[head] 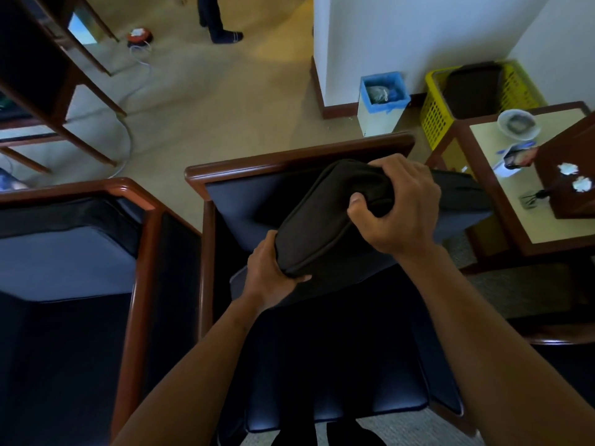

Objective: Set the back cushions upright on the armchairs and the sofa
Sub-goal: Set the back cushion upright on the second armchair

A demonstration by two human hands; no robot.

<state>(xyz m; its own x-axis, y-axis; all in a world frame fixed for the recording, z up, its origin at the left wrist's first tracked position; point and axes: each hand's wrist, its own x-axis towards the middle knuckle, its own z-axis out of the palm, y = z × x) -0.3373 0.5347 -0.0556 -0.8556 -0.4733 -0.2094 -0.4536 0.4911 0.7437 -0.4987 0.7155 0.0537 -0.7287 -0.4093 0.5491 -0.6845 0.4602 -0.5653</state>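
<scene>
Both my hands hold a dark back cushion [325, 217] above the seat of a wood-framed armchair [289, 156] with dark blue upholstery. My right hand [402, 204] grips the cushion's upper end near the chair's backrest. My left hand [270, 272] grips its lower corner. The cushion is tilted, running diagonally from lower left to upper right. A second armchair [128, 194] stands to the left, with a dark cushion [64, 217] lying against its back.
A side table [502, 188] with a bowl [518, 123] and small items stands at the right. Behind it are a yellow basket [434, 114] and a bin with a blue liner [383, 101]. A person's legs [212, 17] stand on the carpet far back. A wooden frame [80, 91] is at upper left.
</scene>
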